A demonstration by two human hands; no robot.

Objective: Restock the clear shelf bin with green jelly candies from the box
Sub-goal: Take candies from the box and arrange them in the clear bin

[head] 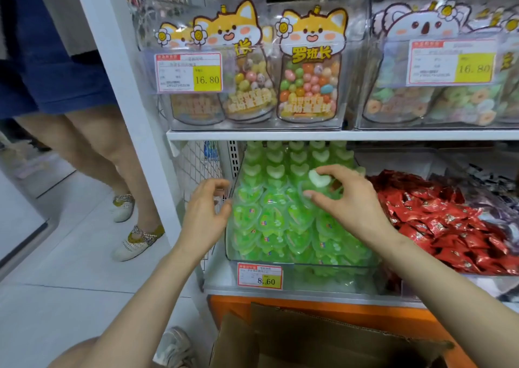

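Single view only, head-worn, wide-angle. Looked forward and down from just above the lower shelf, under the white shelf board [337,135]. Faced the shelving near square-on, set a little to its left. Sat close, within arm's reach of the clear shelf bin [303,264] of green jelly candies [275,221], held mid-frame. Took in left hand [209,213] and right hand [345,199], forearms running up from the bottom edge. Caught jelly-bean pouches [309,86] along the top, open cardboard box [323,336] at the bottom edge, tiled floor [70,255] and a bystander's legs [92,157] at left. Rendered the white upright [118,72] leaning off vertical.
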